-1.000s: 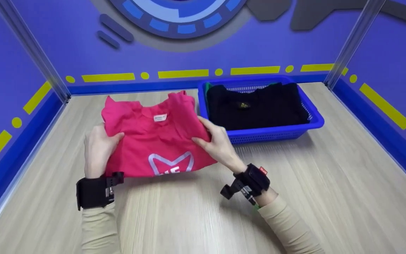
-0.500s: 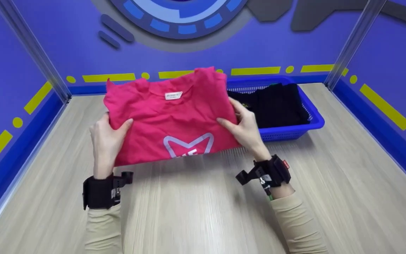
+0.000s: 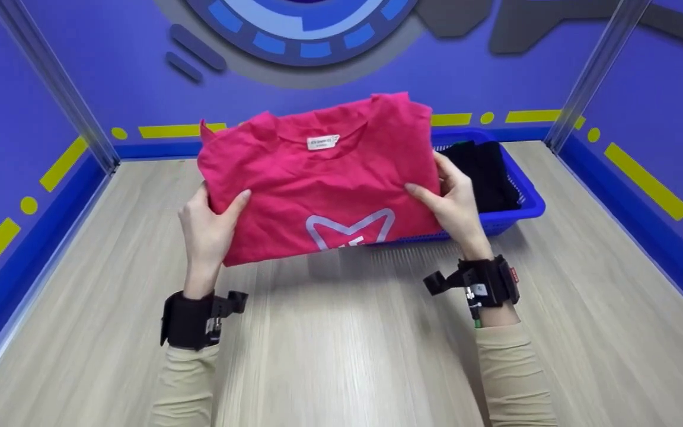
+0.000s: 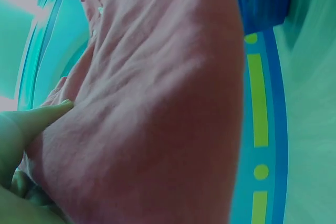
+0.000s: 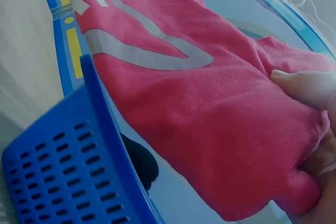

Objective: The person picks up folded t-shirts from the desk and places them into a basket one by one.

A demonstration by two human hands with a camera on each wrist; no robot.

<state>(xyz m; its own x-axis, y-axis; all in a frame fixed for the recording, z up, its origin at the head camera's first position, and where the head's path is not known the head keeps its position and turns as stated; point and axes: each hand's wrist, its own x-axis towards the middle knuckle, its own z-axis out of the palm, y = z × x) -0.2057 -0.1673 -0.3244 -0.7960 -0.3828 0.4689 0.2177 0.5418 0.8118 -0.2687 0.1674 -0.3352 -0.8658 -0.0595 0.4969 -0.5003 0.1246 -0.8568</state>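
A folded pink-red T-shirt (image 3: 324,178) with a white neck label and a pale star print is held up off the table between my two hands. My left hand (image 3: 208,228) grips its left edge, thumb on the front and fingers behind. At the opposite edge my right hand (image 3: 457,201) pinches the cloth the same way; the right wrist view shows its thumb (image 5: 302,85) lying on the fabric. The shirt overlaps the blue basket (image 3: 495,222) in the head view, hiding much of it. Inside the basket a black garment (image 3: 484,178) shows beside my right hand.
The wood-grain table (image 3: 341,350) stretches in front and to both sides. A blue-purple back panel (image 3: 140,89) with yellow marks closes the far side, and side panels stand left and right. Both wrists carry black camera straps (image 3: 190,320).
Both hands have lifted the T-shirt and carried it to the right and away, so it now covers the basket's left part. The basket has stayed in place.
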